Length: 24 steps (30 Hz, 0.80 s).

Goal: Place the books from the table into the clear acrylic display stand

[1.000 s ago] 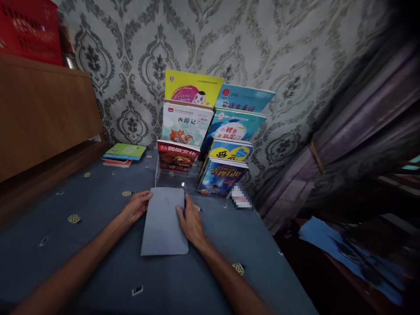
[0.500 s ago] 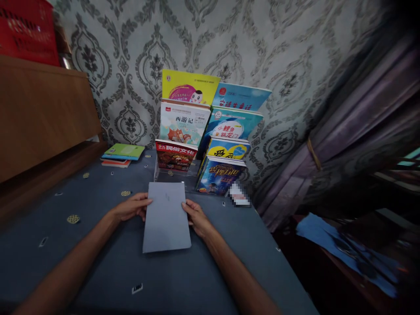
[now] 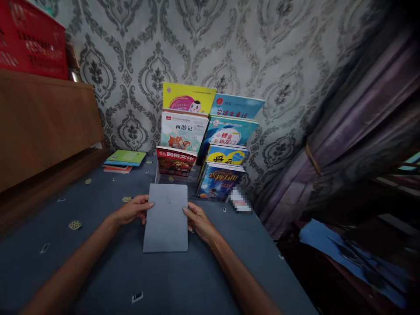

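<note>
A plain grey notebook (image 3: 166, 223) is held between both hands above the table, its blank cover facing me. My left hand (image 3: 135, 210) grips its left edge, thumb on the cover and fingers behind. On the opposite edge, my right hand (image 3: 198, 220) pinches it in the same way. Just beyond stands a clear book rack (image 3: 164, 179) with books in two columns. Its front left book is a red one (image 3: 176, 162); at the front right is a dark blue one (image 3: 220, 181).
A small pile of books (image 3: 124, 159), green on top, lies at the back left of the table (image 3: 98, 271). Wooden furniture (image 3: 49, 127) bearing a red basket (image 3: 36, 43) borders the left. A tied curtain (image 3: 295, 183) hangs at right, near a blue cloth (image 3: 348, 258).
The view has tilted up slightly, so the rack and the pile appear lower. Both hands still hold the notebook, which has turned slightly and looks straighter.
</note>
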Motion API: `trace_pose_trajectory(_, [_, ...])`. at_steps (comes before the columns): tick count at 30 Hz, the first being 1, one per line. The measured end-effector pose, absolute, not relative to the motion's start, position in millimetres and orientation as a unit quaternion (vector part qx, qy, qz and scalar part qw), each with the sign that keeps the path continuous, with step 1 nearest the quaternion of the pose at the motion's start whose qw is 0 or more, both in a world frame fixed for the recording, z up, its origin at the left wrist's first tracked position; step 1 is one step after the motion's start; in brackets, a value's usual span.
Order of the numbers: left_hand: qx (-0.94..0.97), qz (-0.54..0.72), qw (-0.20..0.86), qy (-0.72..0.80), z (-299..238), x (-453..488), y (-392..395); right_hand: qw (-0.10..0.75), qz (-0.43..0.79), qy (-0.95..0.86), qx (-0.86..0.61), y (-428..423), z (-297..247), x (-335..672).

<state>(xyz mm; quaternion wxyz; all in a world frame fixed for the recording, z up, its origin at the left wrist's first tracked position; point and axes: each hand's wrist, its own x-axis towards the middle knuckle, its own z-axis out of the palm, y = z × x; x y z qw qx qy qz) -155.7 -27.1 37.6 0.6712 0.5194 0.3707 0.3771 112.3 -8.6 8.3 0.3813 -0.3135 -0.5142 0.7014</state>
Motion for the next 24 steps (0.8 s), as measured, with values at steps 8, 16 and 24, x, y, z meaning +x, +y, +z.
trace_pose_trajectory(8, [0.608, 0.414, 0.553, 0.392, 59.2, -160.0, -40.3, 0.441, 0.506, -0.676, -0.305, -21.4, 37.6, 114.4])
trace_pose_trajectory(16, [0.659, 0.356, 0.521, 0.409, 52.1, -146.1, -68.3, 0.447, 0.366, -0.719, -0.385, -73.7, 20.6, 122.8])
trace_pose_trajectory(24, [0.71, 0.273, 0.519, 0.39, 86.8, -136.9, -41.1, 0.454, 0.329, -0.752, -0.347, -52.0, 39.2, 100.1])
